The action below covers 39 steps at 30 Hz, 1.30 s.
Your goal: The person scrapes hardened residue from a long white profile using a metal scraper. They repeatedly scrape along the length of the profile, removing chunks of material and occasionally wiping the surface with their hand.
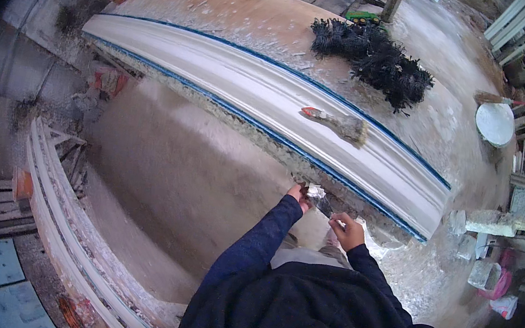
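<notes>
One thin tool point(325, 206) in the head view slants between the left hand point(301, 198) and the right hand point(348, 232), near the lower blue edge of a long white moulding point(222, 71). The right fingertips pinch together on the tool; I cannot tell how the left fingers close beside a white lump point(316, 191). A brush point(334, 126) lies on the moulding, a black bristly bundle point(376, 60) beyond.

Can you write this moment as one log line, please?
left hand: at white clump, grip unclear | right hand: pinching thin tool | brush: lying on white moulding
</notes>
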### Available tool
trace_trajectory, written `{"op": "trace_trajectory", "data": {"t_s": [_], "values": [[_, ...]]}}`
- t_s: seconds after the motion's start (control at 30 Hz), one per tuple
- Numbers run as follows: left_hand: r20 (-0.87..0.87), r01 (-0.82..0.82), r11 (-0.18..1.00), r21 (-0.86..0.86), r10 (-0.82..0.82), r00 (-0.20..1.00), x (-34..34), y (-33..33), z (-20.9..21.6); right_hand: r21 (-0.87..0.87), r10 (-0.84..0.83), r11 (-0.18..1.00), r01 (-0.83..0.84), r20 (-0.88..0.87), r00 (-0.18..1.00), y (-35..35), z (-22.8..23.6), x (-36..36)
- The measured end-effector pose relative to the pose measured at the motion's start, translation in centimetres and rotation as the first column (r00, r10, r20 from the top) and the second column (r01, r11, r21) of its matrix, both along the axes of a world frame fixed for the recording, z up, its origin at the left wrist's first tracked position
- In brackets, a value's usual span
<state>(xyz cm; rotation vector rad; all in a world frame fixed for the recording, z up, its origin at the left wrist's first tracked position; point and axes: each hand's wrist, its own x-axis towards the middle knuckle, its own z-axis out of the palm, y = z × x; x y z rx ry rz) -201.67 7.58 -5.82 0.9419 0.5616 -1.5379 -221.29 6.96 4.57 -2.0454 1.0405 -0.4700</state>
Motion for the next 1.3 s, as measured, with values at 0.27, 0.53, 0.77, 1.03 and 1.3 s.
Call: {"op": "trace_trajectory", "data": {"t_s": [0.27,0.53,0.77,1.03,1.3], "values": [[-0.019,0.227,0.960,-0.164,-0.233,0.972,-2.0,1.8,3.8,0.209,-0.058,0.975,0.073,-0.078,0.995,1.3,2.8,-3.7],[-0.008,0.528,0.824,-0.207,-0.541,0.841,-14.1,1.2,6.4,0.530,-0.484,0.762,0.372,0.084,0.871,7.2,3.0,-16.4],[-0.158,0.747,0.625,-0.226,-0.781,0.604,-33.0,-2.3,5.3,0.656,-0.777,0.522,0.545,0.102,0.622,10.7,3.9,-30.7],[0.027,0.715,0.697,-0.048,-0.715,0.699,-46.1,-10.4,5.7,0.076,-0.724,0.668,0.740,-0.161,0.670,0.7,0.7,-41.9],[0.122,0.758,0.602,-0.252,-0.757,0.642,-43.4,-12.6,10.8,-0.252,-0.664,0.724,0.642,-0.503,0.553,-8.2,4.6,-42.0]]}}
